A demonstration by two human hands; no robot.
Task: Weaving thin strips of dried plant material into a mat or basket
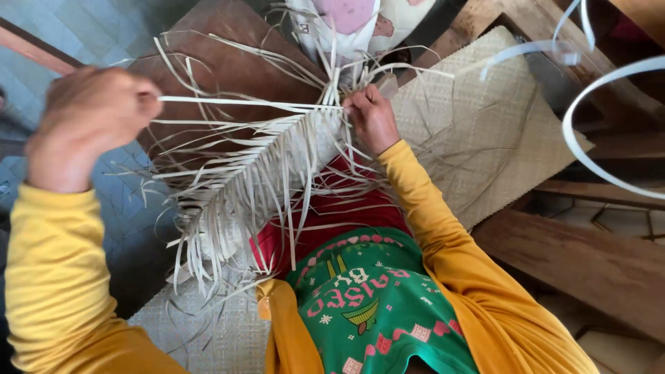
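Head view: left hand (93, 114) pulls strip (242, 104) (taut).

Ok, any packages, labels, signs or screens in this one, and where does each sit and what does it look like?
No packages, signs or screens show.
Printed shirt front: bottom centre, on the person's chest; green cloth with pink lettering, a small plant picture and pink squares.
Patterned fabric: top centre, behind the pale woven strips; white with pink shapes, too cropped to tell more.
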